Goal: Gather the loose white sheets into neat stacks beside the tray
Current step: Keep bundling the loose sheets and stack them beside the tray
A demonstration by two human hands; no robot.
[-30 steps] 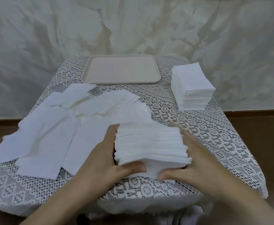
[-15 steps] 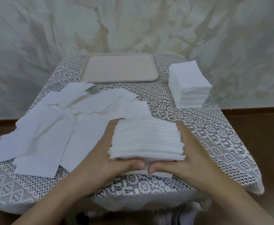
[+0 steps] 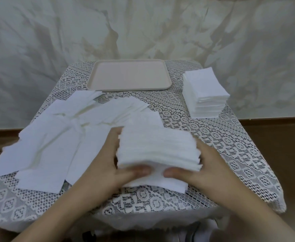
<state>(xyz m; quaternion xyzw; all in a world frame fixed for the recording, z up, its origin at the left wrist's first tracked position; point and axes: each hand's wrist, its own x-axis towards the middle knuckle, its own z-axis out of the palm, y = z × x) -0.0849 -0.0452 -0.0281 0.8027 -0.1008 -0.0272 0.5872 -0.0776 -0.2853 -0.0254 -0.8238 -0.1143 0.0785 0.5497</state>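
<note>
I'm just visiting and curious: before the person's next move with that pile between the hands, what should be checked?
1. Grip on the held stack: ok, left hand and right hand grip its sides, thumbs in front.
2. Its edges even: not ok, layers staggered at the near right.
3. Lifted off the sheet beneath: cannot tell.
4. Finished stack beside the tray: ok, upright.
5. Room on the lace tablecloth nearby: ok.
6. Loose sheets all gathered: not ok, many lie spread at left.

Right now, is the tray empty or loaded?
Empty. The tray shows only bare beige floor; the finished stack sits on the cloth to its right, and loose sheets lie in front.
</note>
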